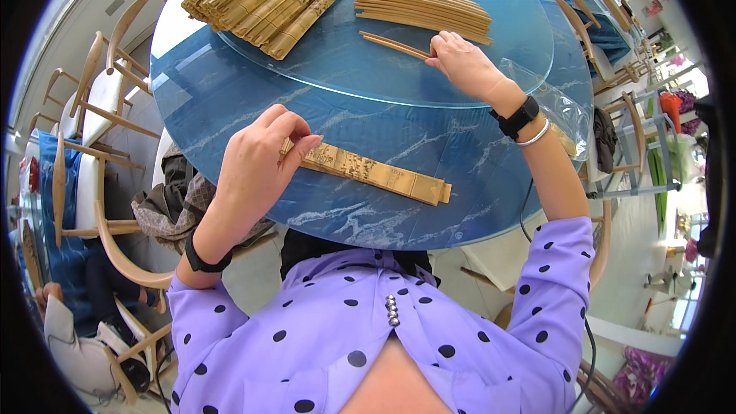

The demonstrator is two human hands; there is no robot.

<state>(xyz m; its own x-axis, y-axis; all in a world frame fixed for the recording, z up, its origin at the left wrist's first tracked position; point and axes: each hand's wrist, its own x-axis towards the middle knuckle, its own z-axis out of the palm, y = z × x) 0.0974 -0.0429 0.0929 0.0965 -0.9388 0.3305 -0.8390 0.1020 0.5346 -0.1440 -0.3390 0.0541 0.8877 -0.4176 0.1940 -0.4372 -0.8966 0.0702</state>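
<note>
My left hand (pixel 264 149) is closed, thumb and fingers pinching one end of a flat gold paper chopstick sleeve (pixel 368 171) printed with a dark pattern. The sleeve slants across the near part of the table, its other end pointing right. Farther off to the right, my right hand (pixel 466 67) grips the right end of a pair of wooden chopsticks (pixel 389 43) above the glass turntable. Just beyond it lies a row of more chopsticks (pixel 422 9), side by side. A fanned stack of similar gold sleeves (pixel 272 1) rests at the far left of the turntable.
The round glass turntable (pixel 330 79) sits on a blue marble-patterned table (pixel 192 103). A see-through plastic bag (pixel 566 111) lies at the table's right edge. Wooden chairs (pixel 115 119) stand to the left, near a patterned brown bag (pixel 180 203). A dark cable (pixel 524 218) hangs beside my right arm.
</note>
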